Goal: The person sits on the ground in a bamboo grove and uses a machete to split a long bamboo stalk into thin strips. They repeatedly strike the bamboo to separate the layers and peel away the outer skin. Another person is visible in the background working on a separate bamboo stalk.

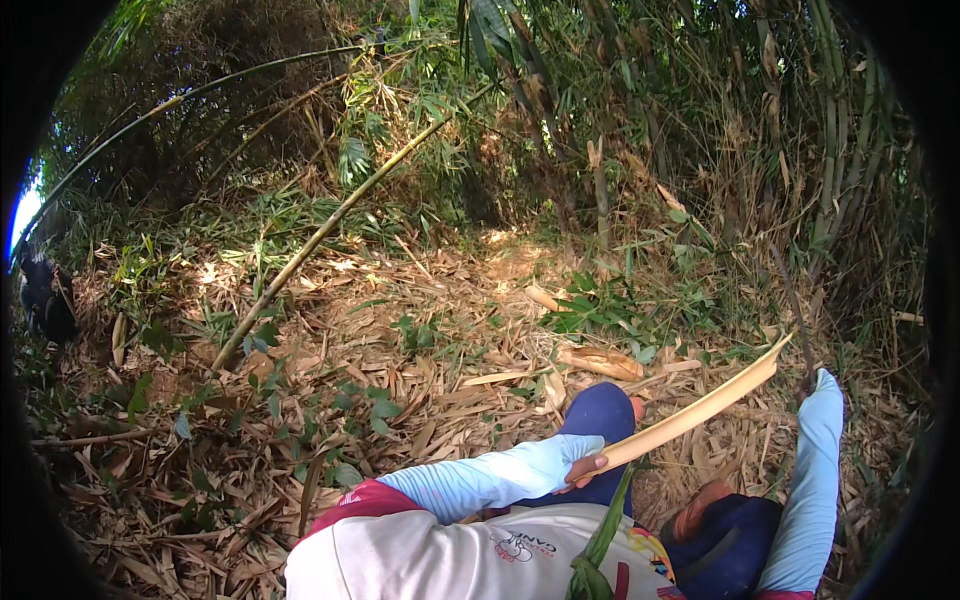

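Note:
My left hand [582, 472] is closed round the near end of a pale split bamboo strip [700, 405], close to my raised knee. The strip slants up to the right, and its far end looks slightly split or frayed. Farther right, my outstretched right hand [806, 388] grips a long, thin, dark machete [788, 295], its blade pointing up and away from me. The blade is near the strip's far tip; whether they touch I cannot tell. Much of the right hand's fingers is hidden by the sleeve and shade.
Dry leaves [420, 370] and small green plants cover the ground. A bamboo pole [330, 228] leans across the left side. Cut bamboo sections [600, 361] lie ahead of my knee. Dense bamboo stalks [840, 130] stand at the back right. A dark shape [46, 300] shows at the far left.

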Demonstrator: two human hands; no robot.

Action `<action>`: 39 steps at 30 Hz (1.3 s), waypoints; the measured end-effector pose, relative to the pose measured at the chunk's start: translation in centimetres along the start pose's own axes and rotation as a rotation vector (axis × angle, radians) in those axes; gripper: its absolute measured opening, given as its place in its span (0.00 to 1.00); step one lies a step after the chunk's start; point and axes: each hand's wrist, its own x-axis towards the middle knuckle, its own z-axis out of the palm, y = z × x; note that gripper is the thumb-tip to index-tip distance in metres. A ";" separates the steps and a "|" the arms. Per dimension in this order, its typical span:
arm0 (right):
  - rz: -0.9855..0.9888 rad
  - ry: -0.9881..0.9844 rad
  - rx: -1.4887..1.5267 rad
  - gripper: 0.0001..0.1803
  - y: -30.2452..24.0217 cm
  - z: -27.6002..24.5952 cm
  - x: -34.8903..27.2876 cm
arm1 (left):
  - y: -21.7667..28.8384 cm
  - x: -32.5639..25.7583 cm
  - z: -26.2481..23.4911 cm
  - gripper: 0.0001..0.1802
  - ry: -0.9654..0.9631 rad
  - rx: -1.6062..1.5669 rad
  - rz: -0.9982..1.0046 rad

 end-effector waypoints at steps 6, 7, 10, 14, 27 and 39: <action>0.015 0.205 0.181 0.11 13.1 -2.1 4.0 | 0.8 -0.6 -0.6 0.17 0.102 -0.169 0.006; -0.017 0.230 0.236 0.11 13.8 -2.3 3.8 | 0.8 -0.2 -0.7 0.16 0.123 -0.180 -0.033; -0.047 0.198 0.137 0.10 4.9 -0.9 1.0 | 0.6 -0.4 -0.5 0.15 0.170 -0.139 -0.090; -0.119 0.096 0.118 0.10 -8.0 -1.4 -6.4 | 1.4 1.3 0.4 0.14 0.141 -0.097 -0.061; -0.334 -0.363 -0.561 0.09 -15.9 0.6 -9.6 | 4.7 0.9 1.6 0.18 0.137 -0.036 -0.102; -0.128 -0.071 -0.526 0.08 -9.7 -0.9 -4.5 | 0.9 1.1 1.0 0.18 0.108 -0.025 0.003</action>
